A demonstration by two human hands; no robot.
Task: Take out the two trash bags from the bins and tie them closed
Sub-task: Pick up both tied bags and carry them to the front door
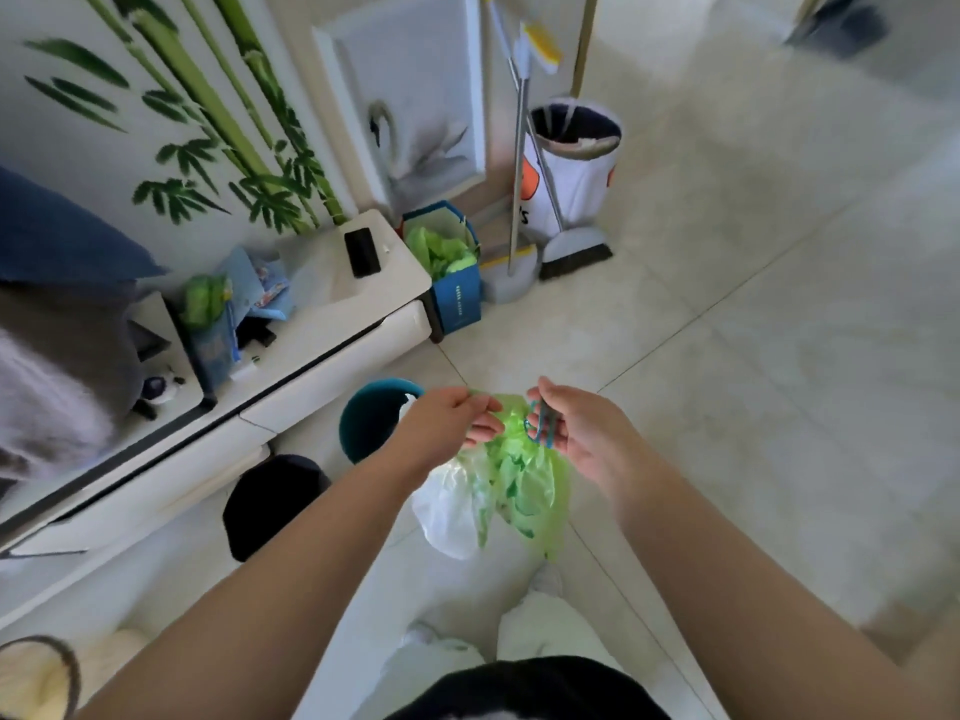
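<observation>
— Head view: how are the arms placed?
— Both reach forward, the left hand (451, 419) and right hand (571, 428) level, fingers pinching the top of the green bag (524, 485).
— Where is the bag?
— Hanging above the floor (753, 356), beside the teal bin (371, 418).

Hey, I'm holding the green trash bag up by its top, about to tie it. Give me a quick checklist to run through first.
1. Green bag out of the bin: ok, it hangs in the air beside the teal bin.
2. Left hand grips the bag's top: ok.
3. Right hand has the blue drawstring looped on its fingers: ok.
4. Mouth of bag closed: not ok, no knot shows.
5. Leaks or tears: cannot tell.
6. Second bag: not ok, white bin by the broom looks still lined.
</observation>
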